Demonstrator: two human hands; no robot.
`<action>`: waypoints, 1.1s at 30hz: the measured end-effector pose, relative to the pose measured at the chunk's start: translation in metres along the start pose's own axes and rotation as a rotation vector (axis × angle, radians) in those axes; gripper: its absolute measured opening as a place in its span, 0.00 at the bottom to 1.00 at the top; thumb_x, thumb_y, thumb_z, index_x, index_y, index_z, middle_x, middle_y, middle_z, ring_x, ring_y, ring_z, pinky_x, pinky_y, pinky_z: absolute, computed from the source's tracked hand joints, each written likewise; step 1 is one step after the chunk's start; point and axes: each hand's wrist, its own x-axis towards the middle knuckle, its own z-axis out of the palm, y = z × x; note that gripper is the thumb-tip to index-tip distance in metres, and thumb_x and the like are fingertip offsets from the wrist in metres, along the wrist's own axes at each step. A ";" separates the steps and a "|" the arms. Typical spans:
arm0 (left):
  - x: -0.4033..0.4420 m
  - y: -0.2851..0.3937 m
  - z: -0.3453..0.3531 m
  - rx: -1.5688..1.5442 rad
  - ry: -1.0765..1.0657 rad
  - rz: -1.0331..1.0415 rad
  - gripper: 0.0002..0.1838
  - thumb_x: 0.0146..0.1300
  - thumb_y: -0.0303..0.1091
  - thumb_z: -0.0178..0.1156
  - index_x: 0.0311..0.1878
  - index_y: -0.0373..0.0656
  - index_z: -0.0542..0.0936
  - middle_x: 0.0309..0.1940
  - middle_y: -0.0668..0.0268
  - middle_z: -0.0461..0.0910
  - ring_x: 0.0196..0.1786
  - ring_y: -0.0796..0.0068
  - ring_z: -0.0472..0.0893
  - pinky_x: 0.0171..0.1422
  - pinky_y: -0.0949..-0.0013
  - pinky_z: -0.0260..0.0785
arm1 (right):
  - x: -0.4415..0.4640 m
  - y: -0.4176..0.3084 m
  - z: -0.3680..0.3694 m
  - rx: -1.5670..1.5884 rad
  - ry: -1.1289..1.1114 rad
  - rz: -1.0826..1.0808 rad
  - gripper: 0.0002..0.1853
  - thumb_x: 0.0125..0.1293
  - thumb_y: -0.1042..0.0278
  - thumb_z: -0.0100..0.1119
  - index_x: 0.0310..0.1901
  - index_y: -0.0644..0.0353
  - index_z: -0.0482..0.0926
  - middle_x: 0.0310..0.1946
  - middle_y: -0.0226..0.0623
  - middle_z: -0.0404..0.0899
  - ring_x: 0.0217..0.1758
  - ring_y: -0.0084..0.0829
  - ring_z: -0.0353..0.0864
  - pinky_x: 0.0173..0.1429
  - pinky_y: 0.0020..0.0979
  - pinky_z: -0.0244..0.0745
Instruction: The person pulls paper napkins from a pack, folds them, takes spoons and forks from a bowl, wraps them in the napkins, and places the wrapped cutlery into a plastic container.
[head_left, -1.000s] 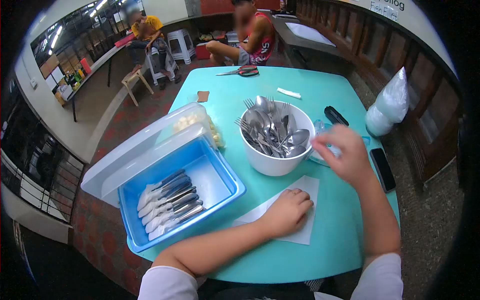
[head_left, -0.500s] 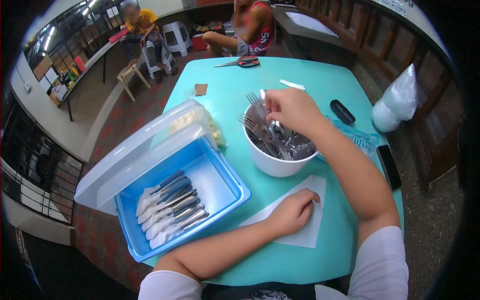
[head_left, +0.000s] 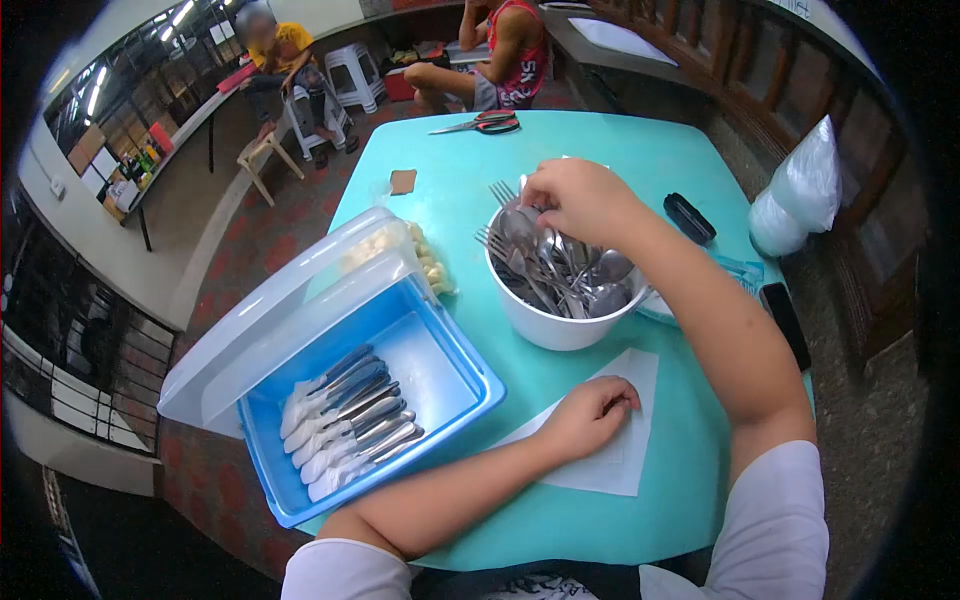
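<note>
My right hand [head_left: 585,203] is over the far rim of a white bucket [head_left: 560,332], its fingers pinched on a spoon [head_left: 522,184] that they mostly cover. Metal spoons and forks [head_left: 556,262] fill the bucket, several fork tines sticking up at its left. On a white paper napkin [head_left: 612,475], laid flat at an angle, rests my left hand [head_left: 590,418] with its fingers curled and nothing visible in them. Left of it, a blue plastic box [head_left: 455,385] holds a row of cutlery sets wrapped in white napkins [head_left: 345,430].
A clear lid [head_left: 290,310] tilts up from the box, before a bag of pale pieces [head_left: 425,262]. Scissors [head_left: 485,123], a brown square [head_left: 402,182], a black case [head_left: 689,218], a phone [head_left: 785,325] and a plastic roll [head_left: 797,195] lie around. Two people sit beyond the table.
My right hand has shifted slightly up and left over the bucket, and more spoons show beneath it. The left hand stays on the napkin. The view has moved a little.
</note>
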 end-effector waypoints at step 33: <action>0.000 -0.005 -0.001 -0.258 0.001 -0.168 0.22 0.73 0.32 0.59 0.67 0.37 0.68 0.48 0.67 0.77 0.47 0.83 0.76 0.51 0.77 0.70 | -0.234 -0.025 0.045 1.129 -0.008 0.694 0.07 0.63 0.75 0.68 0.41 0.68 0.84 0.31 0.33 0.85 0.36 0.19 0.84 0.38 0.21 0.78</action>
